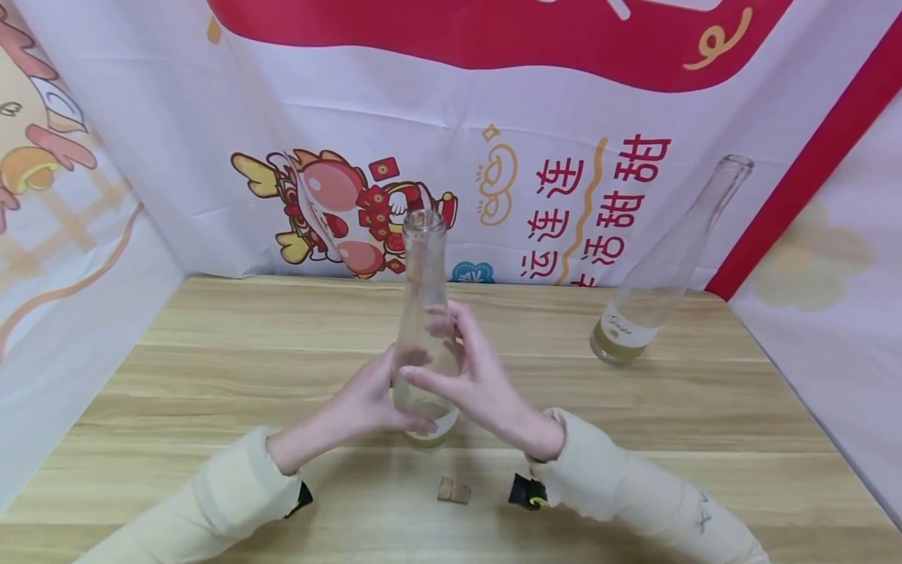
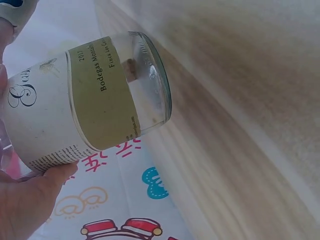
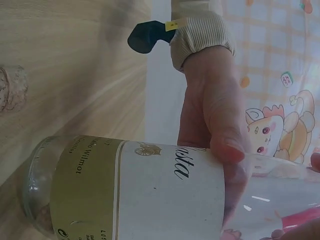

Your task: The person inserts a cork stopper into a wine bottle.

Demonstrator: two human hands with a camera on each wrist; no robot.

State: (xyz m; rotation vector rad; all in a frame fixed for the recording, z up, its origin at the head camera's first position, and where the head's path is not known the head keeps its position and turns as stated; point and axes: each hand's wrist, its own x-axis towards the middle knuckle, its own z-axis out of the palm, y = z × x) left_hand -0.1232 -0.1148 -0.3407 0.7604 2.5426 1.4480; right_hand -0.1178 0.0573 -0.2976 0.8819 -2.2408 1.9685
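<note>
A clear glass wine bottle (image 1: 423, 305) stands near upright in front of me, held between both hands. My left hand (image 1: 369, 395) grips its lower body, with the thumb across the front. Higher up, my right hand (image 1: 486, 376) grips the other side, fingers behind the glass. A white and olive label (image 2: 100, 95) wraps the lower part, and the base is close over the table. Through the glass near the base, a small brown piece (image 2: 131, 70) shows. The mouth has no stopper. Light brown cork pieces (image 1: 453, 491) lie on the table in front of the bottle.
A second, similar bottle (image 1: 634, 313) stands at the back right of the wooden table (image 1: 247, 329). Printed cloth (image 1: 352, 86) hangs behind and at both sides. Black wrist straps or mounts (image 1: 527, 492) show below the padded sleeves (image 1: 599, 478).
</note>
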